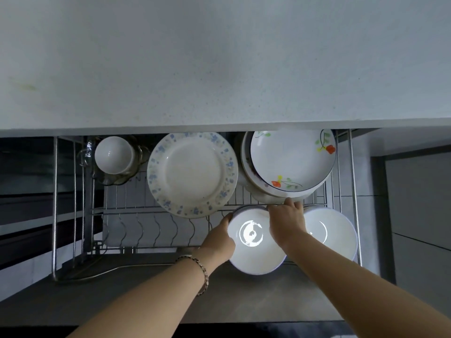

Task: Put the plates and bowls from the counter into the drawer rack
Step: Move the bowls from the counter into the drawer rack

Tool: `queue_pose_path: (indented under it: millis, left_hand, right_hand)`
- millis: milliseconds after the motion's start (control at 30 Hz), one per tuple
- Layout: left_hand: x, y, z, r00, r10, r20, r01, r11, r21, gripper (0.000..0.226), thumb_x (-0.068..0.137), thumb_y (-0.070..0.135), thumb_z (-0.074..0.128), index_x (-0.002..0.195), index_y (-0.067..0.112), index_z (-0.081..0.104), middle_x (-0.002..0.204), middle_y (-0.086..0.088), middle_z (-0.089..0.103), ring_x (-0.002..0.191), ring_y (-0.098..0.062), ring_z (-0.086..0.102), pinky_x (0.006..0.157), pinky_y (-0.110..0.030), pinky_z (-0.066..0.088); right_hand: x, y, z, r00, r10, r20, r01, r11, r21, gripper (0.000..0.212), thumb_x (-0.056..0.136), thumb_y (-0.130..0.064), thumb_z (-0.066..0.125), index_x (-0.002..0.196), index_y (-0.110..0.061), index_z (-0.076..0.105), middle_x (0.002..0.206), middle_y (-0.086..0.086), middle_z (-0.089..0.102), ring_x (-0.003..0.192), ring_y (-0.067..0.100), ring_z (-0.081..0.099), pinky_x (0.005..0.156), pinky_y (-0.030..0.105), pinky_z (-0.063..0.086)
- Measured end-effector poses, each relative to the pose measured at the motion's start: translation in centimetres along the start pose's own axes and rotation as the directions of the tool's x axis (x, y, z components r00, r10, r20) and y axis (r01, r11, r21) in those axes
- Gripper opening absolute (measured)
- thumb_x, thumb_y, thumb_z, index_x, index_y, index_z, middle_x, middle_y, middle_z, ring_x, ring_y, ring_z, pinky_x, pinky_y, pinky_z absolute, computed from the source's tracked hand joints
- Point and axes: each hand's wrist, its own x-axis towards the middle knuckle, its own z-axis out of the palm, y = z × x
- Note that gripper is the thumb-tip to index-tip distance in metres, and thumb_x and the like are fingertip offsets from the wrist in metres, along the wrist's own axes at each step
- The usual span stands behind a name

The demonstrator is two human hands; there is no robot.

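Observation:
A white bowl (253,252) sits low in the front right of the wire drawer rack (156,209), and both my hands hold it. My left hand (219,236) grips its left rim. My right hand (286,223) curls over its right rim, fingers on the far edge. A second white bowl (334,231) lies just right of it. Behind them a blue-flowered plate (192,174) lies in the rack's middle, and a stack of plates topped by a red-flowered plate (292,159) stands at the back right.
The pale countertop (219,62) overhangs the drawer's back. A white cup (114,154) sits among glass mugs at the rack's back left. Upright wire prongs (146,230) fill the front left section of the rack. The drawer's grey front edge (244,298) runs below my arms.

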Motion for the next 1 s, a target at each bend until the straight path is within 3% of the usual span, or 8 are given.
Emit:
queue_pose_path:
  millis: [267, 433, 533, 667, 800, 867, 933, 1000]
  left_hand:
    - [0.7, 0.5, -0.6, 1.000, -0.012, 0.028, 0.009, 0.995, 0.103, 0.062, 0.089, -0.001, 0.035, 0.146, 0.026, 0.029, 0.140, -0.007, 0.046, 0.126, -0.028, 0.047, 0.100, -0.042, 0.048]
    - [-0.8, 0.8, -1.4, 0.999, 0.016, -0.031, -0.009, 0.975, 0.223, 0.057, 0.096, 0.014, 0.035, 0.150, 0.017, 0.018, 0.142, -0.010, 0.046, 0.120, -0.027, 0.054, 0.096, -0.034, 0.049]
    - [-3.0, 1.9, -3.6, 0.973, 0.181, -0.142, -0.155, 0.972, 0.177, 0.040, 0.097, 0.018, 0.041, 0.136, 0.013, 0.044, 0.137, -0.006, 0.052, 0.122, -0.021, 0.054, 0.101, -0.031, 0.045]
    - [-7.1, 5.0, -9.1, 0.897, 0.349, -0.271, -0.345, 0.936, 0.066, 0.020, 0.095, 0.019, 0.047, 0.105, 0.017, 0.064, 0.107, -0.001, 0.068, 0.099, -0.014, 0.063, 0.089, -0.026, 0.048]
    - [-10.4, 9.9, -16.9, 0.815, 0.398, -0.421, -0.476, 0.874, -0.095, 0.025, 0.092, 0.015, 0.049, 0.071, 0.025, 0.058, 0.074, -0.002, 0.068, 0.067, -0.017, 0.065, 0.063, -0.019, 0.049]
    - [-11.4, 12.7, -21.4, 0.773, 0.409, -0.484, -0.529, 0.838, -0.137, 0.025, 0.092, 0.012, 0.049, 0.069, 0.021, 0.056, 0.068, 0.000, 0.064, 0.057, -0.013, 0.061, 0.049, -0.014, 0.044]
    - [-12.1, 15.7, -25.8, 0.735, 0.411, -0.539, -0.567, 0.809, -0.156, 0.024, 0.092, 0.012, 0.047, 0.070, 0.020, 0.053, 0.068, 0.000, 0.062, 0.056, -0.013, 0.059, 0.047, -0.016, 0.042]
    - [-12.0, 18.5, -29.8, 0.715, 0.397, -0.576, -0.593, 0.781, -0.198, 0.023, 0.092, 0.012, 0.045, 0.070, 0.020, 0.050, 0.069, 0.000, 0.060, 0.055, -0.012, 0.058, 0.048, -0.019, 0.040]
  right_hand:
    - [0.6, -0.4, 0.1, 1.000, 0.000, 0.022, 0.001, 0.999, -0.039, 0.035, 0.085, -0.004, 0.047, 0.116, -0.013, 0.059, 0.116, 0.008, 0.063, 0.118, 0.029, 0.045, 0.102, 0.034, 0.032]
    - [-0.6, -0.2, -1.6, 1.000, -0.022, 0.023, 0.022, 0.999, -0.031, 0.032, 0.089, -0.007, 0.048, 0.120, -0.009, 0.054, 0.119, 0.008, 0.062, 0.114, 0.026, 0.054, 0.097, 0.031, 0.042]
    - [-1.7, -0.7, -4.8, 0.999, -0.030, 0.032, 0.029, 0.999, 0.040, 0.028, 0.092, -0.011, 0.043, 0.117, -0.010, 0.056, 0.115, 0.008, 0.064, 0.108, 0.025, 0.060, 0.086, 0.031, 0.049]
    - [-3.3, -2.5, -11.4, 0.991, -0.100, 0.093, 0.079, 0.975, 0.210, 0.032, 0.091, -0.022, 0.046, 0.119, -0.016, 0.059, 0.122, 0.007, 0.062, 0.112, 0.027, 0.059, 0.092, 0.031, 0.046]
    - [-4.2, -4.8, -20.8, 0.970, -0.244, -0.001, 0.223, 0.888, 0.403, 0.029, 0.090, -0.026, 0.050, 0.113, -0.016, 0.064, 0.117, 0.002, 0.067, 0.101, 0.020, 0.064, 0.082, 0.021, 0.045]
    - [-3.8, -6.0, -25.9, 0.967, -0.245, -0.064, 0.239, 0.801, 0.549, 0.024, 0.090, -0.024, 0.051, 0.108, -0.015, 0.065, 0.101, 0.003, 0.072, 0.070, 0.015, 0.065, 0.062, 0.011, 0.045]
    - [-2.6, -7.4, -30.7, 0.976, -0.196, -0.093, 0.204, 0.684, 0.700, 0.021, 0.092, -0.022, 0.050, 0.105, -0.012, 0.063, 0.084, 0.001, 0.071, 0.052, 0.009, 0.056, 0.046, 0.008, 0.040]
    - [-0.7, -8.6, -34.7, 0.988, -0.123, -0.099, 0.151, 0.564, 0.812, 0.024, 0.093, -0.023, 0.049, 0.107, -0.009, 0.061, 0.074, 0.000, 0.067, 0.050, 0.009, 0.054, 0.045, 0.014, 0.037]
